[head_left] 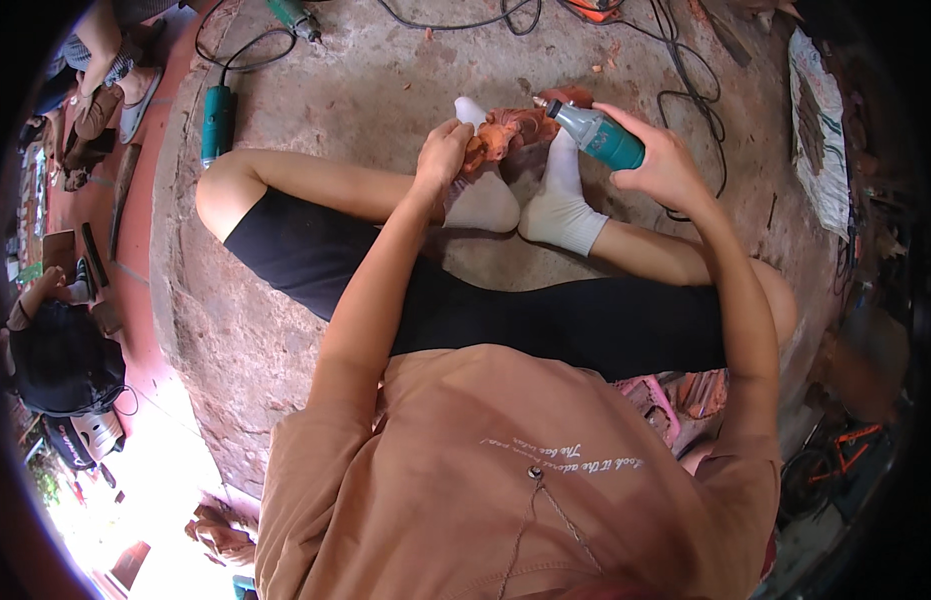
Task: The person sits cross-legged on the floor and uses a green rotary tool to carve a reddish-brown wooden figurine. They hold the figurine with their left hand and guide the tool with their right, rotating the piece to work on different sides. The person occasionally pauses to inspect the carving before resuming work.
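Upper centre, left hand (pixel 445 152) clasps the reddish carving (pixel 501 136); just right of it, right hand (pixel 667 168) grips the teal grinder (pixel 607 140), long axis slanting up-left, contact unclear.

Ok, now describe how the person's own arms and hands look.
The left hand and right hand are bare and ungloved, with no watch or bracelet visible on either wrist. The forearms are uncovered too, up to loose, brown fabric short sleeves without visible print.
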### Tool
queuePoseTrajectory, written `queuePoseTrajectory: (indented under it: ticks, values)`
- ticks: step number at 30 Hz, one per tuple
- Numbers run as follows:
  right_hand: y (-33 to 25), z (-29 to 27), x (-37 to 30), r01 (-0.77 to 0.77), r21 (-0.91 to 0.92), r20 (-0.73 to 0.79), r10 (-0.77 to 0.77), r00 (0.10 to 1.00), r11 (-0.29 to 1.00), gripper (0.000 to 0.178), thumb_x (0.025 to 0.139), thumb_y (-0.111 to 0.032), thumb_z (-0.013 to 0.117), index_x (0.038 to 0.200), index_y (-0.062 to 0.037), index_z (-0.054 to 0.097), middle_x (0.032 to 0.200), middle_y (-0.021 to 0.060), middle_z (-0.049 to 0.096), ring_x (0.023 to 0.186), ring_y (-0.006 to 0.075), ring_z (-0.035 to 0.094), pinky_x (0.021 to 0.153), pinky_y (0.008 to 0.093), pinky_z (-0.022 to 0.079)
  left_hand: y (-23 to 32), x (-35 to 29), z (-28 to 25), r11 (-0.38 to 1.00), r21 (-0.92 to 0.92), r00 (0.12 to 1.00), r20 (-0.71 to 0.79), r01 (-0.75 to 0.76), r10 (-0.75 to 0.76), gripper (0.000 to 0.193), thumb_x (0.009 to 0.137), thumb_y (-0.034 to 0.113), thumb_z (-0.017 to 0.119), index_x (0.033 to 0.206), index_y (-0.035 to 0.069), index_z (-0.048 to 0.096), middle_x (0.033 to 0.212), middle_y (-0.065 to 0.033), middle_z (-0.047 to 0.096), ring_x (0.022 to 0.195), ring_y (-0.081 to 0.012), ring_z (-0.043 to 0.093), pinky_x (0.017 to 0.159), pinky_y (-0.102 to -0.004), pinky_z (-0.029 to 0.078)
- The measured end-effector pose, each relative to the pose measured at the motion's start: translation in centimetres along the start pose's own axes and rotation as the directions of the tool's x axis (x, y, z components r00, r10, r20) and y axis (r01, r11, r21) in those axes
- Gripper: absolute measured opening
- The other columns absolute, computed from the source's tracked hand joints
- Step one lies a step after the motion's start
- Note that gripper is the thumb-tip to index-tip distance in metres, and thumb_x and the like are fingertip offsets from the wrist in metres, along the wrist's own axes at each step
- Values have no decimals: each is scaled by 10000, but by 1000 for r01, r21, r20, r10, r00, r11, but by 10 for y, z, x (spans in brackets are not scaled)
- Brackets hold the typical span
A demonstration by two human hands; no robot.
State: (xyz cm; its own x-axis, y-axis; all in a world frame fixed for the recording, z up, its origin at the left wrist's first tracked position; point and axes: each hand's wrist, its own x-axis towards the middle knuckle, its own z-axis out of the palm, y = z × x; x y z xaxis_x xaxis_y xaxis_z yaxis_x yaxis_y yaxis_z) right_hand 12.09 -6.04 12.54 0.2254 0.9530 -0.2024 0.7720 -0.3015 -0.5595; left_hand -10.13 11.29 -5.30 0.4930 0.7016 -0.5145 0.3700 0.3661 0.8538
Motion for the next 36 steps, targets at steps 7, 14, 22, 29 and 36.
queuePoseTrajectory:
  ticks: [7, 14, 22, 29, 36]
  values:
    - [4, 0, -5, -120, -13, 39, 121, 992, 993, 813, 618, -103, 665, 1408, -200, 499, 1021, 146, 659, 824, 224, 626, 792, 316, 495, 52, -58, -3, 812, 455, 735, -394, -366, 552, 311, 924, 269, 592, 770, 4, 640, 706, -165, 598, 649, -224, 594, 649, -368, 477]
    - [-13, -20, -11, -63, 354, -83, 98, 992, 933, 780, 658, -115, 726, 1403, -115, 493, 1038, 88, 667, 903, 140, 621, 817, 295, 499, 75, -124, 91, 874, -455, 876, 337, -169, 345, 445, 928, 292, 672, 1225, -14, 544, 1107, -68, 617, 971, -128, 581, 860, -285, 474]
    - [-40, 68, -36, -267, 860, 121, 333, 935, 436, 830, 666, -71, 779, 1415, 4, 430, 1103, 58, 617, 959, 119, 594, 821, 258, 502, 47, -101, 80, 699, -638, 834, 540, 321, 110, 542, 886, 313, 723, 1263, 3, 489, 1156, -95, 608, 1019, -172, 632, 873, -335, 542]
    - [-20, 129, -29, -190, 794, -35, 355, 934, 578, 815, 647, -78, 746, 1407, -26, 458, 1136, 108, 644, 994, 160, 613, 882, 294, 494, 10, -77, 72, 766, -552, 809, 584, 328, 74, 424, 863, 173, 742, 1198, 13, 538, 1062, -72, 641, 927, -155, 660, 801, -303, 570]
    - [-14, 145, -26, -173, 713, -98, 341, 935, 680, 809, 627, -139, 743, 1396, -103, 495, 1129, 138, 664, 1026, 195, 639, 880, 317, 499, -2, -71, 66, 779, -518, 798, 602, 352, 39, 438, 866, 175, 740, 1218, 17, 533, 1091, -75, 634, 962, -158, 649, 827, -304, 559]
